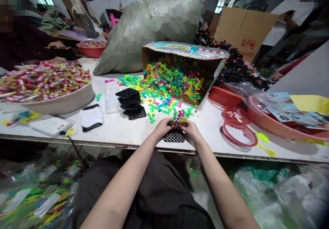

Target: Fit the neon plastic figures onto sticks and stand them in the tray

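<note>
At the table's front edge lies a black perforated tray [174, 137] with rows of holes. Small bright plastic figures [181, 114] in green, pink and yellow stand up at its far end. My left hand [163, 127] is at the tray's far left corner, fingers closed in a pinch on the small figures. Opposite it, my right hand [189, 129] pinches at the same cluster from the right. The fingertips partly hide the pieces. Just beyond, loose figures spill from a cardboard box [185, 49] lying on its side. A stack of black trays [130, 100] sits to the left.
On the left are a wide tub [77, 97] heaped with wrapped pieces, a white power bank [51, 124] and its cable. Red baskets [240, 133] and a pink basin [280, 128] stand right. A big grey sack [154, 20] rises behind. Other people are at both sides.
</note>
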The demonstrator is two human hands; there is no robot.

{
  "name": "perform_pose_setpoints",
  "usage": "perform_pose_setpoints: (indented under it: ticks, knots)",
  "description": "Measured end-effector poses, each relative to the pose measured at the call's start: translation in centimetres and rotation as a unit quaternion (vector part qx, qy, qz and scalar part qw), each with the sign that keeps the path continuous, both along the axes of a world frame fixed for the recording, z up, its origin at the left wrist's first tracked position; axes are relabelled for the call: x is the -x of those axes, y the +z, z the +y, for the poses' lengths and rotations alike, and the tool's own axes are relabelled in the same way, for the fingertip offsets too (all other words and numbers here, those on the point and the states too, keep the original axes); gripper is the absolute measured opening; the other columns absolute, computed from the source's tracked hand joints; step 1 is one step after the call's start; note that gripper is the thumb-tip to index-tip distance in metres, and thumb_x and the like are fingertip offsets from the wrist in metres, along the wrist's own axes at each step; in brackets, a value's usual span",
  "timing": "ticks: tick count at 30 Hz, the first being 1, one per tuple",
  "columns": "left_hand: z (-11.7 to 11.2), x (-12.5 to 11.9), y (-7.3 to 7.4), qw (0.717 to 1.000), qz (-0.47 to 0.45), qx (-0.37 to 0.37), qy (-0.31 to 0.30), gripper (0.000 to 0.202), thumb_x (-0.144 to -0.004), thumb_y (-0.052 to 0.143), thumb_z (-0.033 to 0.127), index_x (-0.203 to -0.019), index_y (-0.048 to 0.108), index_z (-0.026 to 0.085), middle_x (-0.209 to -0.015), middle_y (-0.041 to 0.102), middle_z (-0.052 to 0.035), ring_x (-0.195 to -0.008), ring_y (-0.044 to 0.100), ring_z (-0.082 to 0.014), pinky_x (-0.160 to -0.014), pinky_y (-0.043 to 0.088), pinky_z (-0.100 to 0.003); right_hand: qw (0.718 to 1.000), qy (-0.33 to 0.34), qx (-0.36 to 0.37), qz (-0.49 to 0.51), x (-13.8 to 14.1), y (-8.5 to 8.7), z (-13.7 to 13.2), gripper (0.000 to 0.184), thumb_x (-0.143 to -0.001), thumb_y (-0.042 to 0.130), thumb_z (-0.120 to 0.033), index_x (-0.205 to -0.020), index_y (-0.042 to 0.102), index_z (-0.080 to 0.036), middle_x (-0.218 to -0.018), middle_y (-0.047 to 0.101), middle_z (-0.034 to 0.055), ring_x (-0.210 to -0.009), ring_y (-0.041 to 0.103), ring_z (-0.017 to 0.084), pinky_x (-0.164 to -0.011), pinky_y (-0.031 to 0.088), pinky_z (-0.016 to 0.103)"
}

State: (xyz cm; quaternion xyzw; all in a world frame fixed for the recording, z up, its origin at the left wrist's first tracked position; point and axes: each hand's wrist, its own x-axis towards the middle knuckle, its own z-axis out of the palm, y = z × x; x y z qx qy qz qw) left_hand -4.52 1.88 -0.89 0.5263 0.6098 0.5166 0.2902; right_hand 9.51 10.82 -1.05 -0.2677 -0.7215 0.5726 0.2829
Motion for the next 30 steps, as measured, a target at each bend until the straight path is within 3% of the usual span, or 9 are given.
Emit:
perform_pose_setpoints:
  ticks: [8, 18, 30]
  knots:
    - [-0.19, 0.14, 0.40, 0.996, 0.084, 0.007, 0.039, 0.008, -0.066, 0.062, 0.019, -0.070, 0.055, 0.015, -0.067, 0.054, 0.0001, -0.067, 0.050, -0.0145, -0.060, 0.038, -0.023, 1.000, -0.014, 0.023, 0.004, 0.03, 0.49, -0.53, 0.034, -0.056, 0.070, -0.039, -0.078, 0.061, -0.016, -0.077, 0.066, 0.0065, -0.071, 0.060, 0.020, -0.069, 0.046, 0.034]
    - [-0.24, 0.22, 0.46, 0.996, 0.074, 0.020, 0.041, 0.012, -0.066, 0.062, 0.018, -0.078, 0.061, 0.015, -0.076, 0.062, -0.0020, -0.073, 0.056, -0.0163, -0.067, 0.043, -0.025, 1.000, -0.003, 0.002, 0.014, 0.12, 0.48, -0.43, 0.030, -0.057, 0.069, -0.034, -0.079, 0.062, -0.016, -0.077, 0.066, 0.0064, -0.072, 0.060, 0.019, -0.072, 0.045, 0.035]
    - [-0.38, -0.05, 0.78, 0.994, 0.085, 0.029, 0.063, 0.008, -0.067, 0.060, 0.018, -0.075, 0.061, 0.015, -0.074, 0.061, -0.0018, -0.072, 0.055, -0.0171, -0.068, 0.043, -0.028, 0.999, -0.003, -0.032, 0.011, 0.12, 0.13, -0.37, 0.030, -0.060, 0.066, -0.038, -0.080, 0.059, -0.017, -0.078, 0.065, 0.0058, -0.073, 0.059, 0.019, -0.067, 0.046, 0.033]
